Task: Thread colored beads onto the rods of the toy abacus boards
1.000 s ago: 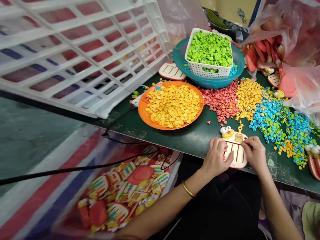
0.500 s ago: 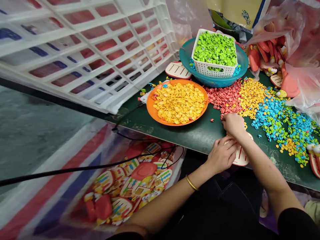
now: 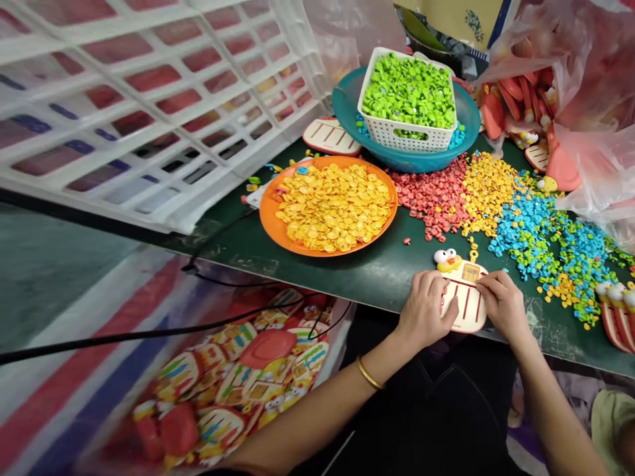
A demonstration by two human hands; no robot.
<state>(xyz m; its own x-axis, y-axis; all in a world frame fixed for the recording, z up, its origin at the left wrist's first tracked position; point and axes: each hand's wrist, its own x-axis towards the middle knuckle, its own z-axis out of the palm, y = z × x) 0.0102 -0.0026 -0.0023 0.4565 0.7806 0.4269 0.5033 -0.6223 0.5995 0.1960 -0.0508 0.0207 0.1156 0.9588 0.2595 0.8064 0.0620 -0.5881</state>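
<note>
A cream board with a duck head (image 3: 464, 307), slotted and shaped like a toy, lies at the table's front edge between my hands. Several small red pieces sit along its leftmost slot. My left hand (image 3: 427, 305) is closed on the board's left side, its thumb across the face. My right hand (image 3: 503, 303) is at the right upper edge, fingertips pinched together over the board; whatever they hold is hidden. Beyond the board lie loose piles of red pieces (image 3: 436, 201), yellow pieces (image 3: 489, 182) and blue pieces (image 3: 526, 221).
An orange plate (image 3: 268, 218) of yellow pieces stands left of the board. Behind it, a white basket (image 3: 414, 135) of green pieces sits in a blue bowl (image 3: 342, 109). A white crate (image 3: 163, 119) leans at the left. Black cables (image 3: 149, 337) cross above a striped bag (image 3: 99, 370).
My right hand has come back from the red pile to the board's right edge, uncovering the duck head. My left hand now rests along the board's left side. The view has shifted slightly.
</note>
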